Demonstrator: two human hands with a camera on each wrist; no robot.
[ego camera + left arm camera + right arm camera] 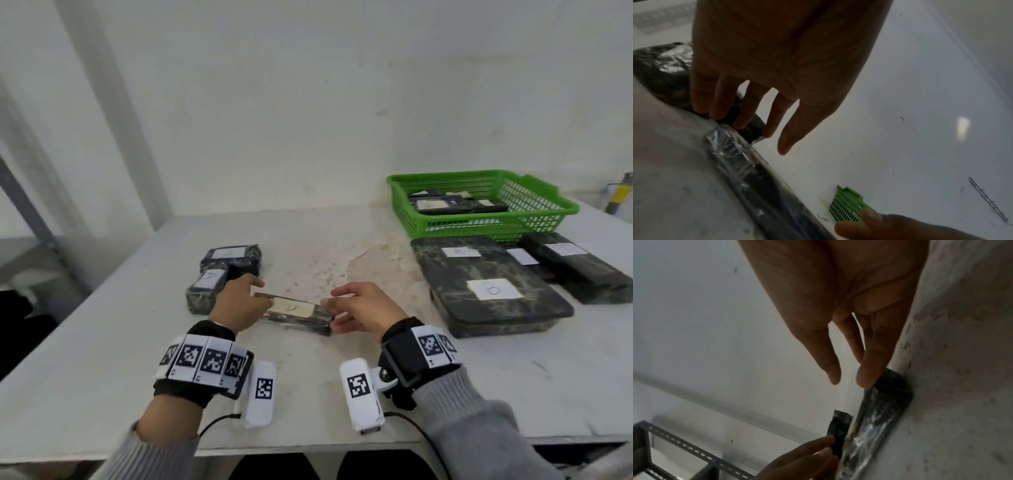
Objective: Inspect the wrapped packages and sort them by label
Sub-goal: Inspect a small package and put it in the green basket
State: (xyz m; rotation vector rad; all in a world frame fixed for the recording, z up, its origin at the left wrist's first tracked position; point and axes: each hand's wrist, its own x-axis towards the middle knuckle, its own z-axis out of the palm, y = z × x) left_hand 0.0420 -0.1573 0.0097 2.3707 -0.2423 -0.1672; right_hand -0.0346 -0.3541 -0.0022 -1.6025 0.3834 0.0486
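Observation:
A small dark film-wrapped package [291,308] with a white handwritten label lies flat on the table in front of me. My left hand [255,294] touches its left end with straight fingers [740,113], and the thumb stays above the top. My right hand [334,301] meets the right end, its straight fingertips [867,378] against the package [879,410]. Neither hand curls round it. Its underside is hidden.
Two labelled packages [233,257] [205,287] sit just behind my left hand. At the right lie a large flat package [489,287] and a long one [575,267]. A green basket [544,205] with more packages stands behind them. A metal shelf frame [674,443] stands off the table's left.

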